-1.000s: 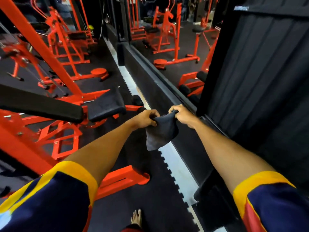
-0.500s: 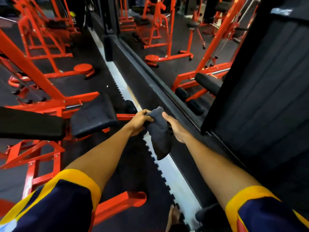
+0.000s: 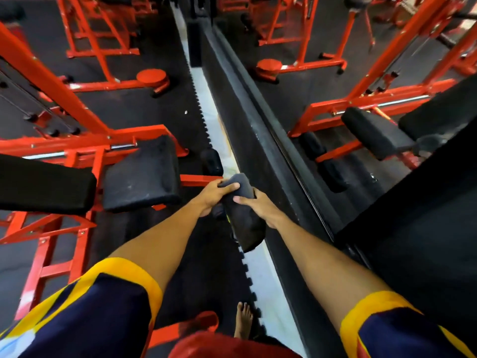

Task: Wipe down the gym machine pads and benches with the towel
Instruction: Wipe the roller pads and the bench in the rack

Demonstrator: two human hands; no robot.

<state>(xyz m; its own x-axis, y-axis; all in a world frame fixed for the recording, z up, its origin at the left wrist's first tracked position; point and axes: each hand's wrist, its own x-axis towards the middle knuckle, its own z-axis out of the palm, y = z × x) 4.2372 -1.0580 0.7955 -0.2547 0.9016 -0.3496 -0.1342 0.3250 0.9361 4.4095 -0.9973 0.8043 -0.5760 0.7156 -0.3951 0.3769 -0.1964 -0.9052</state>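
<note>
Preparation looks to be the step in hand, not wiping itself: the dark towel point(image 3: 244, 215) hangs in the air at the centre of the frame, folded into a thick strip, and touches no pad. The left hand point(image 3: 215, 193) grips its upper end, fingers curled over the top fold. The right hand point(image 3: 258, 206) holds it just below, thumb laid across the front and the other fingers hidden behind the cloth. The two hands sit close together, both closed round the towel, with both forearms reaching well forward from the yellow-trimmed sleeves point(image 3: 90, 313) at the bottom of the frame. Nearest work, by my judgement, is the black seat pad point(image 3: 142, 174) left of centre, and beside it the long black bench pad point(image 3: 44, 184) at the left edge, both carried on a red frame point(image 3: 77, 143). The next move probably calls for one hand to take the folded towel flat in the palm, carry it toward the left of the frame onto the seat pad, and press along its top. A bare foot point(image 3: 244, 320) stands on the dark floor mat point(image 3: 201, 267) at lower centre.
</note>
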